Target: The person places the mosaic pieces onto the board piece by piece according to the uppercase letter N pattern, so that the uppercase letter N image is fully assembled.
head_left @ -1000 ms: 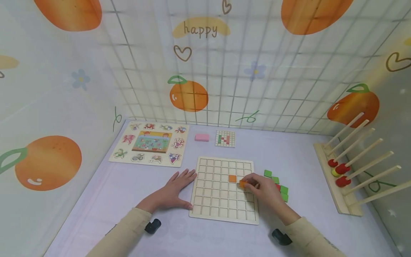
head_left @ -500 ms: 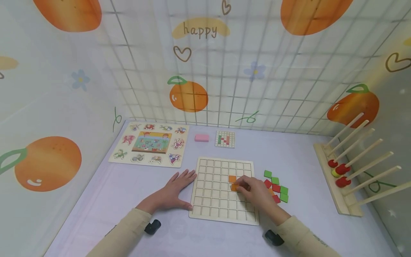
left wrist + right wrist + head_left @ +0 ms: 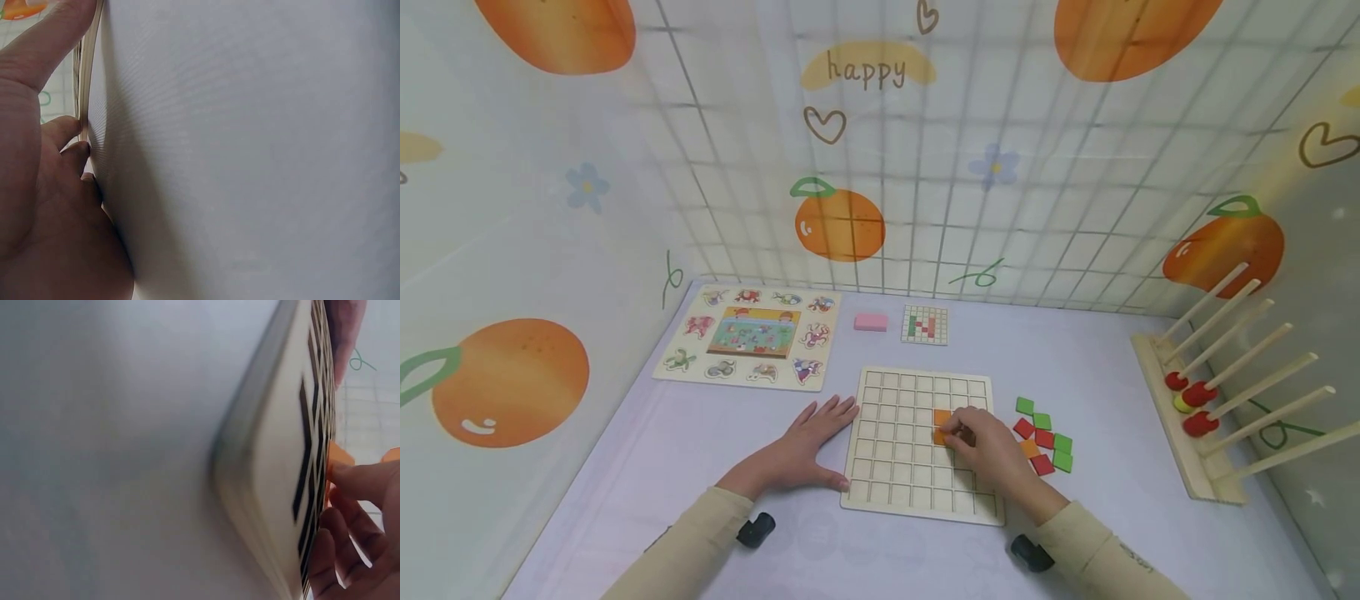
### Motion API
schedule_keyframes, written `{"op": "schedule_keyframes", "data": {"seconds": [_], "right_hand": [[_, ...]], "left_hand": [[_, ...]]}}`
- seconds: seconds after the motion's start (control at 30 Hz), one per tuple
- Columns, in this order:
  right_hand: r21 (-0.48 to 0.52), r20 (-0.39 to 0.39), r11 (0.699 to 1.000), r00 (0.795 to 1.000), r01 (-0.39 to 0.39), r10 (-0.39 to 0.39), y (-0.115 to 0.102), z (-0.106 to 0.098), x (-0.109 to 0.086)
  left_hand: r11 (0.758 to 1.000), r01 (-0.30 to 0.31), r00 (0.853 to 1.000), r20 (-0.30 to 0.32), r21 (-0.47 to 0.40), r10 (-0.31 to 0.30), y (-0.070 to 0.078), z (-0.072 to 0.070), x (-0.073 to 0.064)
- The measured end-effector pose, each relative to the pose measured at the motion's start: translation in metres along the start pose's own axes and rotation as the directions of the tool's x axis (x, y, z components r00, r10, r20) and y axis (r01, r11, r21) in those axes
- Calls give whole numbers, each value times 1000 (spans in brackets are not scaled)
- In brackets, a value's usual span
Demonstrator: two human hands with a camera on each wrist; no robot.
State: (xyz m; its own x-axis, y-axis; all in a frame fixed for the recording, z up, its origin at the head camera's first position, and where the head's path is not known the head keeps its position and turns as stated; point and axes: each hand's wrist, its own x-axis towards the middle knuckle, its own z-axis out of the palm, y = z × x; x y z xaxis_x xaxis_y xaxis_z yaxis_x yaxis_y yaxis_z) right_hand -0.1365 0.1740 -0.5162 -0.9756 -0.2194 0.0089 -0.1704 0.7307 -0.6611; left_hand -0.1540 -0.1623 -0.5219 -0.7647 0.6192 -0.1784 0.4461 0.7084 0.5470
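A pale wooden grid board [image 3: 891, 479] lies at the middle of the table. My right hand [image 3: 992, 450] is over its right half, thumb and fingertips pinching an orange square tile [image 3: 938, 437] at a cell. Directly above that, another orange tile [image 3: 941, 416] sits in the grid, partly covered by the fingers. The right wrist view shows the pinched tile [image 3: 339, 456] at the board's surface. Spread flat on the table, my left hand [image 3: 801, 450] touches the board's left edge with its fingertips and thumb.
Several loose green, red and orange tiles [image 3: 1043, 439] lie right of the board. Behind it are a small pattern card [image 3: 925, 325] and a pink block [image 3: 871, 322]. A sea-animal puzzle [image 3: 816, 379] is back left; a pegged bead rack [image 3: 1187, 450] stands far right.
My right hand has carried the orange tile left and slightly down, from the right of the placed tile to the cell just below it. My left hand has stayed put.
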Motion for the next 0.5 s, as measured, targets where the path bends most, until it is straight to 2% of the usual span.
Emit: {"op": "schedule_keyframes", "data": {"seconds": [0.5], "right_hand": [[-94, -39, 995, 998, 37, -41, 0, 2, 0]], "left_hand": [[1000, 2, 1000, 2, 1, -2, 0, 0, 0]]}}
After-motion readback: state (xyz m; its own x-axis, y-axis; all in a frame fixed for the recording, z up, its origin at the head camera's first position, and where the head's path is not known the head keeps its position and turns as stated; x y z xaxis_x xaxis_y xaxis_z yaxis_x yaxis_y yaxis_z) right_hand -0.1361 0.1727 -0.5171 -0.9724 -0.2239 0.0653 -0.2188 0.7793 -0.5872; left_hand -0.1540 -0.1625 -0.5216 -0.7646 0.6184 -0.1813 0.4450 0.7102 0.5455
